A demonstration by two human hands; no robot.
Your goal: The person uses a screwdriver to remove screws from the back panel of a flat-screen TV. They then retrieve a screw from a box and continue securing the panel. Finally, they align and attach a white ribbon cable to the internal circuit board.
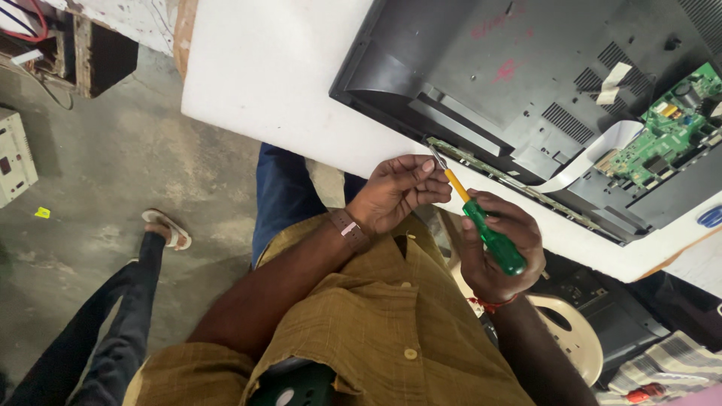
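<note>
Left hand (397, 192) fingertips pinch the metal tip of one screwdriver (481, 225), perhaps with a tiny screw. Right hand (498, 252) is clenched round its green handle, just off the white table (263, 75) edge. One black television back (519, 83) lies there, green circuit board (665, 135) exposed.

Soft, even daylight, faint shadows on the floor (113, 173), mild glare on white foam sheet (271, 83), sharp focus, slight edge distortion
</note>
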